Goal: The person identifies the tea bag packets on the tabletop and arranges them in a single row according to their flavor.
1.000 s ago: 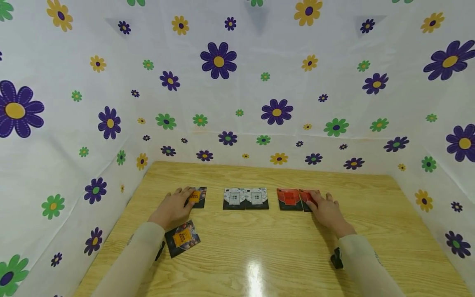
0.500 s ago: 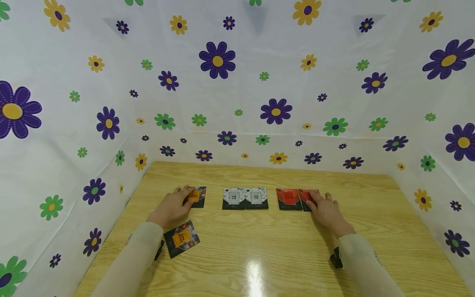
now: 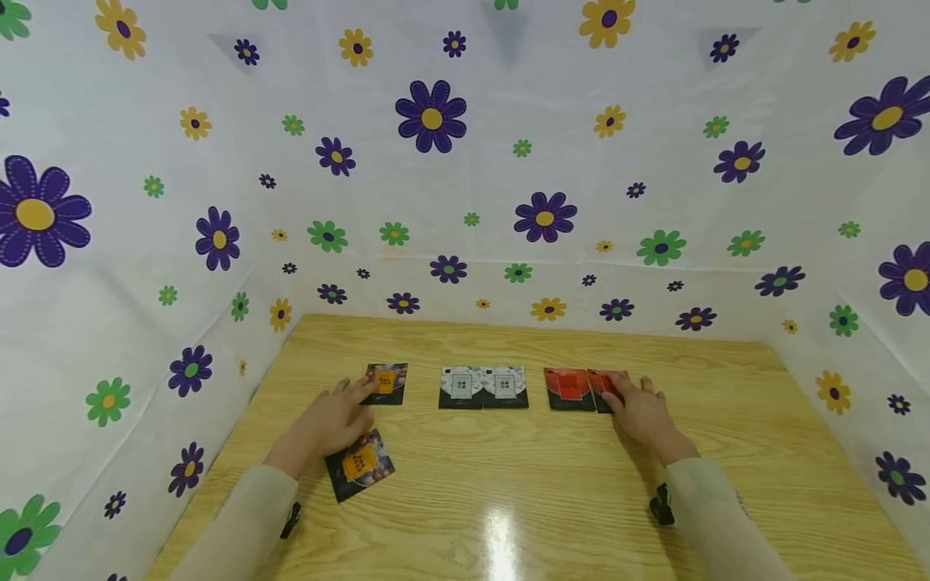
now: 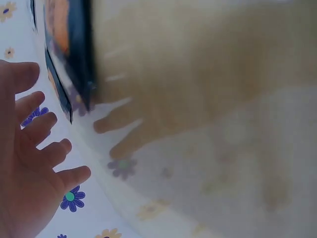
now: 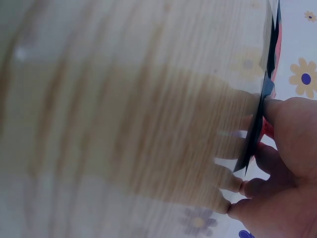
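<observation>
Two flat square packets with orange labels lie at the left: a far orange-label packet (image 3: 393, 386) and a near, tilted orange-label packet (image 3: 363, 468). My left hand (image 3: 325, 424) hovers beside them, fingers loosely spread, its fingertips overlapping the far packet's left edge in the head view. In the left wrist view the left hand (image 4: 37, 163) holds nothing. At the right, my right hand (image 3: 643, 413) grips the right-hand red packet (image 3: 600, 389), which lies flat, partly hidden by the fingers. Its thumb (image 5: 274, 109) is at the packet's near edge. A second red packet (image 3: 570, 390) adjoins it on the left.
Two white-and-black packets (image 3: 461, 387) lie side by side at mid-table, between the orange and red ones. The wooden table (image 3: 450, 492) meets a flower-printed cloth (image 3: 472, 186) at the back and both sides.
My left hand has come off the far orange-label packet and drawn back toward the near left, uncovering more of that packet. The right hand stays at the red packet.
</observation>
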Motion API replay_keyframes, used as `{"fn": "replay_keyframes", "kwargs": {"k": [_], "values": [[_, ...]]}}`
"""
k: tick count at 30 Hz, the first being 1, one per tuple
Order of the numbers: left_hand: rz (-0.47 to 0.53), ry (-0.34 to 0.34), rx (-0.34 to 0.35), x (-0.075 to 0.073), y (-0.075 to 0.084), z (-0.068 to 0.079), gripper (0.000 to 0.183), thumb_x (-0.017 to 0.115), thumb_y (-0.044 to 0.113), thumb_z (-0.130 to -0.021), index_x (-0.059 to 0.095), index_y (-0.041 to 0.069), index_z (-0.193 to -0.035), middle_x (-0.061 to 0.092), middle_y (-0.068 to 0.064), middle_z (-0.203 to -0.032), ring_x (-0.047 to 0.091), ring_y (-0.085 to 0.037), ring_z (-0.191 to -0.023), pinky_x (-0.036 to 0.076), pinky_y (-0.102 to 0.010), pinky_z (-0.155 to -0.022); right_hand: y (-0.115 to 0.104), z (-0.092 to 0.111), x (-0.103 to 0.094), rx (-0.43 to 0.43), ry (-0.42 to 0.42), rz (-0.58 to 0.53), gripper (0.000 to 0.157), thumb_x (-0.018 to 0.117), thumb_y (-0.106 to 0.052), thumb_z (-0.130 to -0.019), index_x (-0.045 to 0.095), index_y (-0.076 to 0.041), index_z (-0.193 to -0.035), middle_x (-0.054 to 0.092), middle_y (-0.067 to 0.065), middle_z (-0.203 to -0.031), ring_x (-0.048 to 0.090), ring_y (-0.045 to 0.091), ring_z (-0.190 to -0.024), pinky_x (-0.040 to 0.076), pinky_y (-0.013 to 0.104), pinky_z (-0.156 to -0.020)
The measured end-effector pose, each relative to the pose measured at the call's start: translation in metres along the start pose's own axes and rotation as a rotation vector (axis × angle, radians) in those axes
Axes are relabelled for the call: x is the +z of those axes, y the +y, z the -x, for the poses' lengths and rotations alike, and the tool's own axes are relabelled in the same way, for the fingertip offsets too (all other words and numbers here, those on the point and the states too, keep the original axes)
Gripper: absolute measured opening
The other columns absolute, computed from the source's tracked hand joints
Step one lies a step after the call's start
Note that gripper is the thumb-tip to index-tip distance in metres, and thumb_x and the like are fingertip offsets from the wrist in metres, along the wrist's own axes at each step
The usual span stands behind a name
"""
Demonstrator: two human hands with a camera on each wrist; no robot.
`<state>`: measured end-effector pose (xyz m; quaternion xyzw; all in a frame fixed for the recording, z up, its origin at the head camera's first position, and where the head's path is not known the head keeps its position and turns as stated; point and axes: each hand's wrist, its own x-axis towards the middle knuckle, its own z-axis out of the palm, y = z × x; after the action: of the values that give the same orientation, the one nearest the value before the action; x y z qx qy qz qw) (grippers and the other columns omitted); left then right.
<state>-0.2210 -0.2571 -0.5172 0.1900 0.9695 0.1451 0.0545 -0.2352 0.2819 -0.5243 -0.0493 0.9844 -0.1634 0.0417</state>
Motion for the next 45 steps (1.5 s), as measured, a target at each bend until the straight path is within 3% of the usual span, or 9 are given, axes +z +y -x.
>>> {"fn": "replay_keyframes", "kwargs": {"k": [7, 13, 18, 23, 27, 32, 40, 45], "values": [[-0.065, 0.015, 0.118, 0.010, 0.003, 0.035, 0.052, 0.054, 0.031, -0.111, 0.048, 0.015, -0.160, 0.046, -0.019, -0.164, 0.041, -0.055, -0.149, 0.034, -0.079, -0.114, 0.001, 0.001, 0.000, 0.008, -0.006, -0.011, 0.056, 0.046, -0.029, -0.114, 0.038, 0.002, -0.160, 0.040, 0.038, -0.159, 0.022, 0.069, -0.148, 0.023, 0.083, -0.116], [-0.020, -0.027, 0.195, 0.013, 0.017, 0.050, 0.051, 0.050, 0.035, -0.112, 0.049, 0.015, -0.159, 0.047, -0.017, -0.164, 0.041, -0.055, -0.149, 0.034, -0.080, -0.113, 0.000, 0.002, -0.003, 0.007, 0.002, -0.006, 0.055, 0.047, -0.029, -0.113, 0.040, 0.002, -0.159, 0.041, 0.038, -0.157, 0.024, 0.069, -0.147, 0.025, 0.083, -0.115], [-0.016, -0.072, 0.223, 0.013, 0.024, 0.057, 0.049, 0.052, 0.026, -0.111, 0.050, 0.016, -0.159, 0.048, -0.014, -0.164, 0.040, -0.053, -0.150, 0.034, -0.078, -0.115, -0.003, 0.002, -0.004, -0.004, 0.000, -0.007, 0.055, 0.047, -0.028, -0.113, 0.040, 0.003, -0.159, 0.042, 0.038, -0.157, 0.026, 0.070, -0.146, 0.026, 0.083, -0.114], [-0.018, -0.139, 0.220, 0.013, 0.024, 0.059, 0.051, 0.051, 0.016, -0.108, 0.050, 0.018, -0.159, 0.046, -0.011, -0.166, 0.040, -0.048, -0.152, 0.034, -0.077, -0.116, -0.002, 0.002, -0.004, -0.003, -0.002, -0.011, 0.055, 0.047, -0.027, -0.113, 0.040, 0.003, -0.159, 0.041, 0.038, -0.158, 0.025, 0.070, -0.146, 0.026, 0.084, -0.114], [-0.028, -0.165, 0.220, 0.016, 0.021, 0.060, 0.052, 0.050, 0.018, -0.109, 0.047, 0.020, -0.161, 0.043, -0.009, -0.168, 0.041, -0.045, -0.153, 0.035, -0.077, -0.115, -0.001, 0.002, -0.003, 0.001, -0.002, -0.013, 0.056, 0.047, -0.027, -0.113, 0.039, 0.004, -0.159, 0.039, 0.038, -0.158, 0.024, 0.070, -0.146, 0.025, 0.084, -0.114], [-0.062, -0.114, 0.205, 0.017, 0.016, 0.062, 0.052, 0.052, 0.026, -0.111, 0.046, 0.018, -0.162, 0.045, -0.009, -0.166, 0.044, -0.045, -0.151, 0.036, -0.077, -0.114, 0.000, 0.002, -0.003, -0.007, -0.001, -0.013, 0.056, 0.047, -0.028, -0.113, 0.040, 0.003, -0.159, 0.040, 0.038, -0.158, 0.024, 0.071, -0.146, 0.025, 0.084, -0.114], [-0.058, -0.027, 0.107, 0.017, 0.004, 0.067, 0.056, 0.051, 0.037, -0.112, 0.045, 0.011, -0.161, 0.049, -0.013, -0.163, 0.046, -0.047, -0.149, 0.038, -0.075, -0.115, 0.001, 0.001, 0.000, -0.010, -0.001, -0.003, 0.056, 0.047, -0.028, -0.113, 0.039, 0.002, -0.160, 0.040, 0.036, -0.159, 0.024, 0.070, -0.147, 0.025, 0.084, -0.114], [-0.075, 0.002, 0.045, 0.015, -0.009, 0.071, 0.057, 0.053, 0.034, -0.110, 0.045, 0.009, -0.161, 0.048, -0.014, -0.164, 0.043, -0.048, -0.150, 0.036, -0.075, -0.115, 0.001, 0.001, -0.001, 0.002, -0.012, 0.000, 0.056, 0.046, -0.029, -0.114, 0.039, 0.003, -0.160, 0.040, 0.036, -0.159, 0.023, 0.070, -0.147, 0.025, 0.084, -0.115]]}}
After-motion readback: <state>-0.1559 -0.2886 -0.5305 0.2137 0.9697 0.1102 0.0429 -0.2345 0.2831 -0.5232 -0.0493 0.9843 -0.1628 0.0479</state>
